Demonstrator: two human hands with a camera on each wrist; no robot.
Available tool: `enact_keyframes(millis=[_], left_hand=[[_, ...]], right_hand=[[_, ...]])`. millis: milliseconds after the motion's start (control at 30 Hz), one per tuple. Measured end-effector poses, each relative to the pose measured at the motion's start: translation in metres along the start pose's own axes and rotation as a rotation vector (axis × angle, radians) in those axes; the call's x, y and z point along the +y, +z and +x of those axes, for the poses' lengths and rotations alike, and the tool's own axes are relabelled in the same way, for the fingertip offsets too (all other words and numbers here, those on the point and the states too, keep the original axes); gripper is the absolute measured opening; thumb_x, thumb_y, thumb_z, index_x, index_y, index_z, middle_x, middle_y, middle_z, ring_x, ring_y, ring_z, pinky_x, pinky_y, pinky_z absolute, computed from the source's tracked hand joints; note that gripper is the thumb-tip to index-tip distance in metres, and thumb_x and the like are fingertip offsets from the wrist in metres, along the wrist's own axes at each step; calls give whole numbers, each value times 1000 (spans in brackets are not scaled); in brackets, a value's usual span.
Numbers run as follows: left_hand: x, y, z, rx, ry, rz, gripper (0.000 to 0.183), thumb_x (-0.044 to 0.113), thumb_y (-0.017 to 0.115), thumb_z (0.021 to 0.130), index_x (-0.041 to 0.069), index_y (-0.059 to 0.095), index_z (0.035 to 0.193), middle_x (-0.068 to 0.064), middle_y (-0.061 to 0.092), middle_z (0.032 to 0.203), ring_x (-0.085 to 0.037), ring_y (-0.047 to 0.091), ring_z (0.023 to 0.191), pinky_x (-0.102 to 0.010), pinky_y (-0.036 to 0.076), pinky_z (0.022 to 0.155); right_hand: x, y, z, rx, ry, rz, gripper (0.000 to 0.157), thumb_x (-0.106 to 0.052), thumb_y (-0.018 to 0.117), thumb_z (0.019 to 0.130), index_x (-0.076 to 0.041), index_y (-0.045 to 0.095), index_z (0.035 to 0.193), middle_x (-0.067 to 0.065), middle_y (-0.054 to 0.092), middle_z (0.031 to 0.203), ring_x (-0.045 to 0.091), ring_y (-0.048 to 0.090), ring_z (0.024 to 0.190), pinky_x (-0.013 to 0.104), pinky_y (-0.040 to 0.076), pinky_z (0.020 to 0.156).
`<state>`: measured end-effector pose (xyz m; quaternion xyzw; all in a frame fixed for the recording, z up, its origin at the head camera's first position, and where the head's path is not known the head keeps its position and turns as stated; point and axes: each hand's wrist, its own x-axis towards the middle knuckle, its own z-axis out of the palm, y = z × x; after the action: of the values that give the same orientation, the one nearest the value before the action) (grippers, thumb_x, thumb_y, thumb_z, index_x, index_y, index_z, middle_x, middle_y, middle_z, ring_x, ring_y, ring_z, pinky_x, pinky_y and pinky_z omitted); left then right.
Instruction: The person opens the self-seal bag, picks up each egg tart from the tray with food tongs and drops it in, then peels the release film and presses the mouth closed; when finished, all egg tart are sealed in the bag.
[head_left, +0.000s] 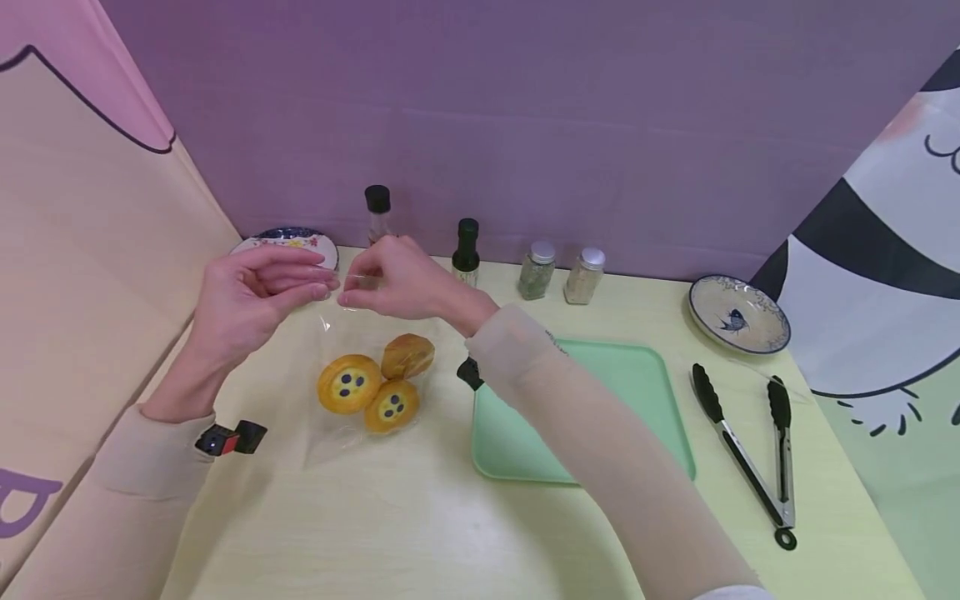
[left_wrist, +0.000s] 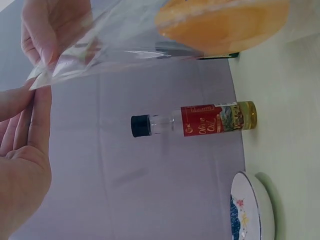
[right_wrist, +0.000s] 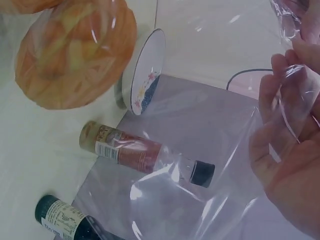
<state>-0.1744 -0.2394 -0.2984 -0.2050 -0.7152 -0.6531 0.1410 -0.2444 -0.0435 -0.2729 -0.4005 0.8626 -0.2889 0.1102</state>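
- The bag (head_left: 330, 333) mouth is pinched by the left hand (head_left: 255, 296) above the table (head_left: 420, 533).
- Opposite, it is pinched by the right hand (head_left: 397, 279).
- Three buns (head_left: 378, 385) are seen inside from the head view (the oil label (left_wrist: 210, 120) only from the left wrist).

Premises: a staged kitchen-style set, not a lived-in kitchen. Cloth backdrops enclose the pale yellow worktop (head_left: 420, 517): purple at the top of the frame, cartoon-printed panels at left and right. Kitchen goods line the back edge: an oil bottle (head_left: 378, 213), a dark bottle (head_left: 467, 250), two spice jars (head_left: 560, 272), patterned plates (head_left: 738, 314). A green tray (head_left: 637, 375) and tongs (head_left: 750, 454) lie at right.
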Motion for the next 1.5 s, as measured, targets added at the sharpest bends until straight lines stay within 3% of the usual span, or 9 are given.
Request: enact_keyframes(millis=[367, 633, 900, 1100, 1167, 1400, 1500], left_hand=[[8, -4, -1, -25, 2, 11, 31, -17, 69, 73, -12, 64, 103, -6, 72, 91, -15, 71, 81, -25, 54, 71], [11, -9, -4, 38, -32, 53, 30, -15, 70, 73, -12, 64, 102, -3, 72, 88, -11, 71, 78, -22, 54, 70], [8, -11, -5, 61, -43, 26, 30, -17, 70, 71, -11, 65, 100, -2, 72, 85, -11, 71, 76, -22, 54, 69], [5, -11, -5, 77, -94, 145, 28, -10, 74, 72, -9, 67, 99, 3, 73, 83, -8, 70, 74, -19, 54, 69], [5, -11, -5, 74, -111, 168, 29, -8, 75, 72, -10, 66, 100, 4, 73, 83, -7, 70, 74, -19, 54, 69], [7, -17, -7, 102, -115, 112, 28, -10, 74, 72, -14, 65, 98, 1, 73, 83, -9, 70, 74, -19, 54, 69], [7, -19, -8, 99, -121, 84, 28, -10, 74, 72, -15, 65, 98, -1, 73, 83, -10, 71, 74, -20, 54, 69]], right_hand=[[5, -8, -8, -30, 21, -10, 14, -33, 72, 82, -20, 73, 86, -7, 65, 77, 11, 54, 77, 18, 47, 67], [-1, -10, -18, -30, 22, -104, 13, -35, 71, 83, -22, 73, 85, -8, 66, 76, 10, 55, 73, 19, 45, 68], [14, -16, -34, -26, 11, -187, 15, -38, 69, 84, -24, 73, 83, -14, 65, 70, 5, 56, 69, 25, 36, 84], [27, -18, -48, -17, 23, -160, 12, -33, 70, 84, -21, 73, 84, -13, 67, 75, 2, 59, 70, 25, 40, 83], [29, -18, -52, -14, 13, -183, 12, -34, 70, 84, -23, 73, 84, -14, 67, 75, 0, 59, 71, 27, 35, 85], [38, -23, -65, 36, -8, -238, 8, -26, 69, 86, -20, 73, 85, -13, 67, 78, -1, 60, 72, 27, 38, 88], [45, -23, -69, 75, 2, -211, 9, -29, 70, 85, -21, 74, 84, -14, 68, 75, -3, 60, 69, 31, 34, 89]])
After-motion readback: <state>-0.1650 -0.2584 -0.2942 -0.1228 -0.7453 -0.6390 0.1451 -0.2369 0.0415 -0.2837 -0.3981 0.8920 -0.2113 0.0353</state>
